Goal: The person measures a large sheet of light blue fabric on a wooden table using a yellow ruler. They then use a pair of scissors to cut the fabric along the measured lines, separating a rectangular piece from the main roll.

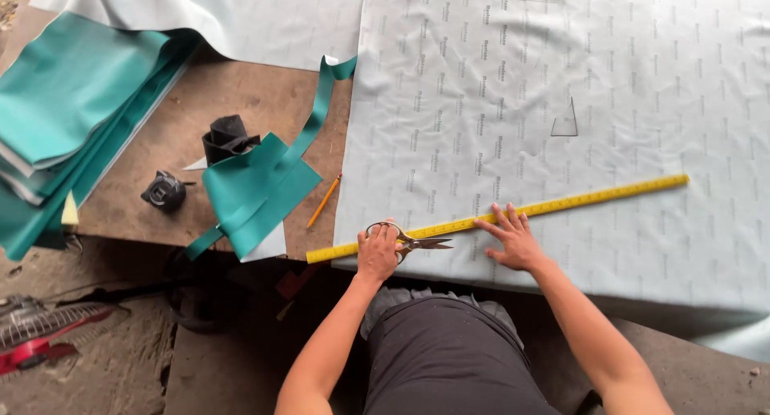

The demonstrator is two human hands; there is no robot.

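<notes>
My left hand [377, 253] grips a pair of scissors [417, 242] at the near edge of a large pale grey sheet [561, 86], blades pointing right, just below a long yellow ruler [513, 213]. The ruler lies slanted across the sheet from lower left to upper right. My right hand [512, 237] rests flat with fingers spread, pressing on the ruler and sheet to the right of the scissors.
A wooden table [241, 94] holds an orange pencil [324, 200], teal fabric pieces [261, 186], a black roll [226, 137] and a small black round object [164, 192]. Folded teal fabric [64, 102] is stacked at left. A red fan [36, 327] stands on the floor.
</notes>
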